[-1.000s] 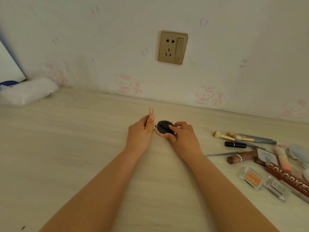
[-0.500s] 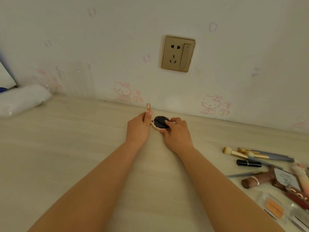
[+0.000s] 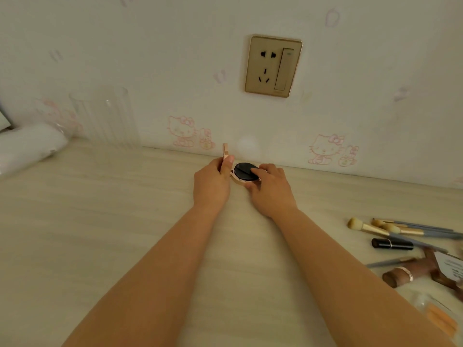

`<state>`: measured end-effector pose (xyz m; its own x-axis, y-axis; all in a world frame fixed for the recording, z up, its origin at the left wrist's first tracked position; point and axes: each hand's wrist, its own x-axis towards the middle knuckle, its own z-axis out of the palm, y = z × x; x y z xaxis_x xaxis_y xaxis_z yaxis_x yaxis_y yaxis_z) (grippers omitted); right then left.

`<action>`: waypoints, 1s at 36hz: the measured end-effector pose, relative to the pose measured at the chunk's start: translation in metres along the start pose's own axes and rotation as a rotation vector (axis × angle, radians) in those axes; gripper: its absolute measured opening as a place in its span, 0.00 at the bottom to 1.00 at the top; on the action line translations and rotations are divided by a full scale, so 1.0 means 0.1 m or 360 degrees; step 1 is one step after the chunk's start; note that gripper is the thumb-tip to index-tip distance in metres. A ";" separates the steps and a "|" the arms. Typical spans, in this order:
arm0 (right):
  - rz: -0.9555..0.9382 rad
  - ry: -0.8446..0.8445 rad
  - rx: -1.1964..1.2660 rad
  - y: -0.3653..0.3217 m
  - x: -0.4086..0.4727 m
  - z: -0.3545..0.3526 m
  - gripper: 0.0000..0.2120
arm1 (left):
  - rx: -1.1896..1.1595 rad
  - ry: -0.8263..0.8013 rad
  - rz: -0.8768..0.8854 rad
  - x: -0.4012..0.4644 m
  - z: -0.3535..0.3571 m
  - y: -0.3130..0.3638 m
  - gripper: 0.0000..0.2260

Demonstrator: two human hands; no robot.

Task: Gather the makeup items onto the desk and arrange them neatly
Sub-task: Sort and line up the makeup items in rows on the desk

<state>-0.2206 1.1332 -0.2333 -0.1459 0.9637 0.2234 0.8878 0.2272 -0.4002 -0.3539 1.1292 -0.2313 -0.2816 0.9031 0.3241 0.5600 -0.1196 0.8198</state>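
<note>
Both hands meet at an open compact (image 3: 244,173) lying on the desk (image 3: 100,221) close to the wall. Left hand (image 3: 212,182) pinches the compact's raised lid (image 3: 225,152), which stands upright; right hand (image 3: 271,189) curls around the base, fingertips on the black puff. Off to the right lie brushes (image 3: 380,227), a black lipstick (image 3: 392,244) and a brown tube (image 3: 411,272). A clear ribbed cup (image 3: 105,116) stands at the far left.

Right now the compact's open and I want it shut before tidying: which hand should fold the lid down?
Probably the left hand: it already pinches the upright lid. The right hand rests on the black puff in the compact's base, steadying it.
</note>
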 end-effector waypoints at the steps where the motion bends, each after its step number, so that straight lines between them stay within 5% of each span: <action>1: 0.0001 0.0001 0.0004 0.00 0.00 0.00 0.22 | -0.0002 0.0002 -0.0004 0.00 0.00 0.00 0.17; 18: 0.0016 0.0054 0.0112 0.00 -0.03 0.01 0.23 | -0.0026 -0.0054 -0.0051 -0.03 -0.01 0.02 0.18; 26: 0.0083 0.0208 0.0022 -0.04 -0.33 -0.04 0.15 | -0.0151 0.0366 0.0024 -0.30 -0.12 0.13 0.11; 36: -0.0082 0.0178 0.0071 0.03 -1.25 -0.35 0.10 | 0.0230 -0.0179 0.0509 -1.10 0.00 0.49 0.07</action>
<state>-0.1850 1.0087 -0.2316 -0.1394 0.9296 0.3413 0.8598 0.2846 -0.4240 -0.2955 1.0245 -0.2273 0.0084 0.8702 0.4925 0.7126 -0.3508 0.6076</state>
